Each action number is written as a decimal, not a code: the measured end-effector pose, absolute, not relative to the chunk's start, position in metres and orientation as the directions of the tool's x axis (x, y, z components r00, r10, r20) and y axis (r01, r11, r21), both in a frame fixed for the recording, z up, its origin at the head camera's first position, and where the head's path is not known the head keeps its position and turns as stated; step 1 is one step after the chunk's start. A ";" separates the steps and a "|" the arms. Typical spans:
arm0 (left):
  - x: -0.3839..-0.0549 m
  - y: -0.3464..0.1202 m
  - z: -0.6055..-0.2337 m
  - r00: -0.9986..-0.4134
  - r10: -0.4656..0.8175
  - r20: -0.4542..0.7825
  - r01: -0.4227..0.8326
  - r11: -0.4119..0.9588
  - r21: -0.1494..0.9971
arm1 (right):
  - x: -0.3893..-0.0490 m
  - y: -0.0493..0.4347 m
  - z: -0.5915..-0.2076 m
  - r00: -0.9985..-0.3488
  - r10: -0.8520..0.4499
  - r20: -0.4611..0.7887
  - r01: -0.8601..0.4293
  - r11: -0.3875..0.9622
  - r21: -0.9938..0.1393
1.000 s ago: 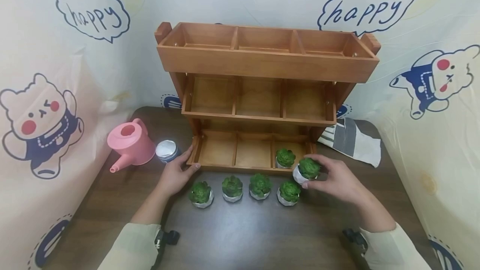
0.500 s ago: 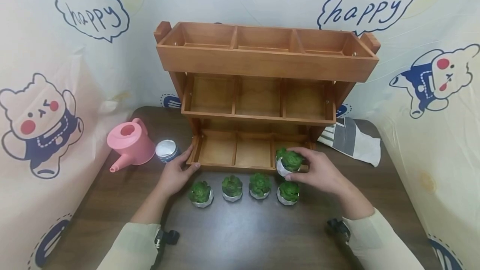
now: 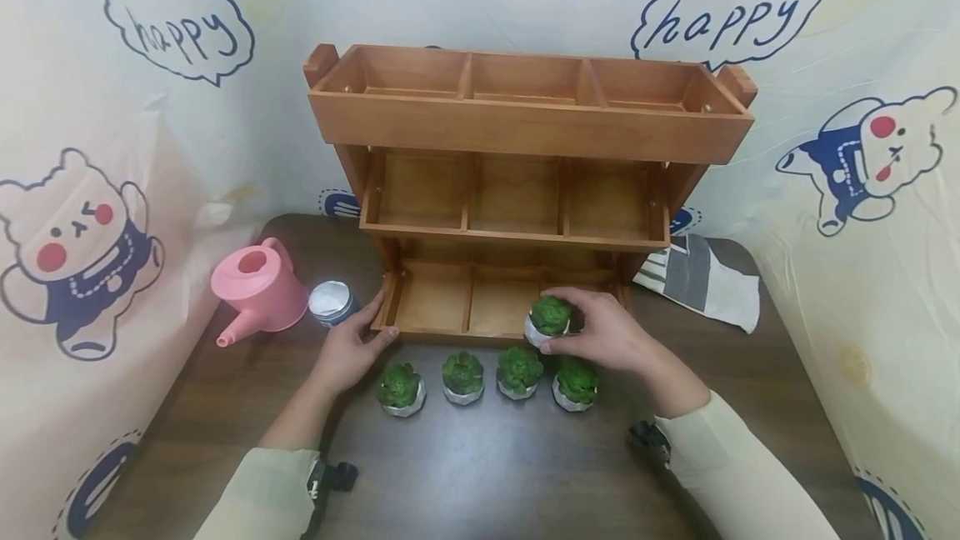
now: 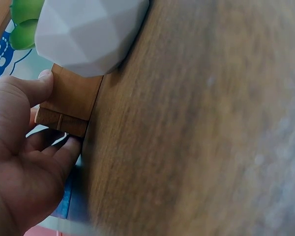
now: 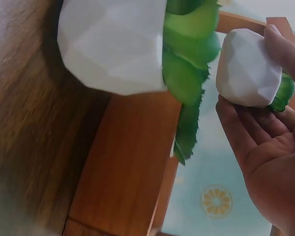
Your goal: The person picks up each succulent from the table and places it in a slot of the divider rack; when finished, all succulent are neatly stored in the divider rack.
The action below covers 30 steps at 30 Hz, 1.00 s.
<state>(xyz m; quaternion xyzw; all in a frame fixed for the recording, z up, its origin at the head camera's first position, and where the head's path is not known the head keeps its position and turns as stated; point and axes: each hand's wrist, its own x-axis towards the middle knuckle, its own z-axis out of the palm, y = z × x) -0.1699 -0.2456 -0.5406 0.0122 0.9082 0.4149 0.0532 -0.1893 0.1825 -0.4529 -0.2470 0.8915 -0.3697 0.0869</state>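
Observation:
My right hand (image 3: 611, 330) holds a small potted succulent (image 3: 550, 317) between thumb and fingers, just above the front rim of the bottom tier of a wooden shelf (image 3: 528, 125). In the right wrist view its faceted white pot (image 5: 248, 69) sits between thumb and fingertips. My left hand (image 3: 351, 357) grips the left front corner of the bottom tier; in the left wrist view the thumb lies on the front board (image 4: 71, 93) and the fingers reach round its end. The succulent set in the tier's right compartment is hidden behind my right hand.
Several potted succulents (image 3: 462, 377) stand in a row on the table before the shelf. To the left are a pink watering can (image 3: 258, 286) and a small round blue-and-white container (image 3: 332, 302). A grey-and-white glove-like cloth (image 3: 705, 282) lies at the right.
My right hand has moved left with the held succulent, from the tier's right end past the right compartment toward the middle one. My left hand has stayed on the corner.

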 end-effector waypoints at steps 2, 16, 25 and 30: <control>-0.170 -0.246 -0.541 -0.994 0.065 -0.083 -0.020 0.656 0.754 | -0.192 0.177 -0.454 -0.861 -0.508 0.016 -0.373 0.611 -0.699; -0.169 -0.245 -0.540 -0.994 0.068 -0.080 -0.016 0.659 0.752 | -0.213 0.143 -0.453 -0.839 -0.545 -0.008 -0.396 0.619 -0.678; -0.170 -0.247 -0.542 -0.994 0.070 -0.087 -0.021 0.652 0.758 | -0.224 0.121 -0.458 -0.837 -0.546 -0.033 -0.394 0.643 -0.657; -0.171 -0.247 -0.541 -0.994 0.072 -0.085 -0.017 0.653 0.757 | -0.229 0.112 -0.463 -0.850 -0.524 -0.055 -0.368 0.665 -0.650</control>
